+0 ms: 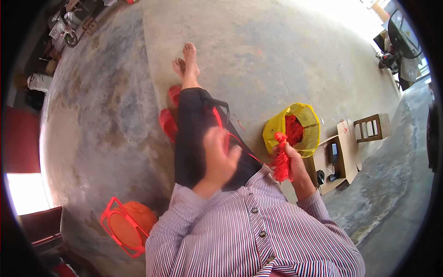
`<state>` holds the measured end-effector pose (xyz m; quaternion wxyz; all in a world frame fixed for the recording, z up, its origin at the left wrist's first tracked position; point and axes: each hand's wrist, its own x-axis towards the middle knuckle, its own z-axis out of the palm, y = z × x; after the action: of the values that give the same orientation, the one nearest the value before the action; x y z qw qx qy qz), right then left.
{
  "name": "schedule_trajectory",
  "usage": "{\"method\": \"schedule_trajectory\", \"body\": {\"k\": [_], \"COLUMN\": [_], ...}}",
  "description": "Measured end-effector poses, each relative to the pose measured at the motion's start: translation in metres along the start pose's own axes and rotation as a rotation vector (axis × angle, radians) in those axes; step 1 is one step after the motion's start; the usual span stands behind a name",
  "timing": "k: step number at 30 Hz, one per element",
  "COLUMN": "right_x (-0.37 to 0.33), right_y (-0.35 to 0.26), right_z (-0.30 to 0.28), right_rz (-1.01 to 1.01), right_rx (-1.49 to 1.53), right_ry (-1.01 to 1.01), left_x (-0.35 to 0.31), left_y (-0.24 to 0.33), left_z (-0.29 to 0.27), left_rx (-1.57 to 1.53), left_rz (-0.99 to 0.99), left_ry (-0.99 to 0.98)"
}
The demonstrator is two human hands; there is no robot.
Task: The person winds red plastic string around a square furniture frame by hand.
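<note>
My right hand (296, 167) is closed round a bunch of red cord (280, 161), held beside the yellow basket. From the bunch, a thin red strand (247, 151) runs left across my lap toward my left hand (218, 159). That hand is smeared by motion over my dark trousers, its thumb apart. A red strip (217, 117) rises beyond its fingers; whether they grip it is unclear. Near my knees, a black curved piece (221, 102) lies against the red strip; the rest of it is hidden.
The yellow basket (275, 131) holds more red material. Right of it are an open cardboard box (348, 154) with dark items and a wooden stool (379, 127). Red slippers (169, 124) lie left of my legs. An orange-red plastic frame with a round bundle (127, 226) stands lower left.
</note>
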<state>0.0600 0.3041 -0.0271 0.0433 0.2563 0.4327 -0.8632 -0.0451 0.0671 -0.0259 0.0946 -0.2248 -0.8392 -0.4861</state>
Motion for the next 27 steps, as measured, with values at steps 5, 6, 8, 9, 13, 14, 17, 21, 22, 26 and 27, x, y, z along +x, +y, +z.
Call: {"method": "schedule_trajectory", "body": {"k": [5, 6, 8, 9, 13, 14, 17, 21, 22, 26, 27], "right_x": [0.016, 0.02, 0.039, 0.044, 0.098, 0.114, 0.125, 0.126, 0.129, 0.104, 0.087], "right_y": [0.031, 0.022, -0.002, -0.005, -0.026, -0.022, -0.007, 0.004, 0.006, -0.018, -0.031], "right_z": [0.067, 0.071, 0.074, 0.075, 0.073, 0.077, 0.103, 0.122, 0.117, 0.095, 0.097], "right_rz": [0.143, 0.142, 0.196, 0.18, 0.001, -0.265, -0.569, -0.56, -0.58, -0.717, -0.706], "right_rx": [-0.088, -0.083, -0.521, -0.519, -0.287, -0.67, -1.285, -1.618, -1.68, -1.212, -1.071], "right_ry": [-0.499, -0.498, -0.63, -0.523, -0.429, -0.37, -0.25, -0.106, -0.074, -0.073, -0.077], "left_x": [-0.006, -0.002, 0.011, 0.021, 0.07, 0.077, 0.086, 0.078, 0.076, 0.059, 0.05], "left_y": [0.04, 0.039, 0.036, 0.031, -0.014, -0.026, -0.052, -0.06, -0.058, -0.03, -0.033], "left_z": [-0.009, -0.012, -0.025, -0.031, -0.038, -0.036, -0.017, 0.012, 0.01, -0.005, -0.007], "left_rx": [-0.353, -0.351, -1.013, -0.887, 0.033, 0.228, 0.524, 0.292, 0.291, 0.269, 0.172], "left_rz": [-0.098, -0.098, -0.541, -0.427, 0.223, 0.33, 0.293, 0.053, 0.05, 0.251, 0.145], "left_ry": [-0.27, -0.274, -0.193, -0.117, 0.056, 0.049, -0.207, -0.262, -0.263, 0.055, -0.016]}}
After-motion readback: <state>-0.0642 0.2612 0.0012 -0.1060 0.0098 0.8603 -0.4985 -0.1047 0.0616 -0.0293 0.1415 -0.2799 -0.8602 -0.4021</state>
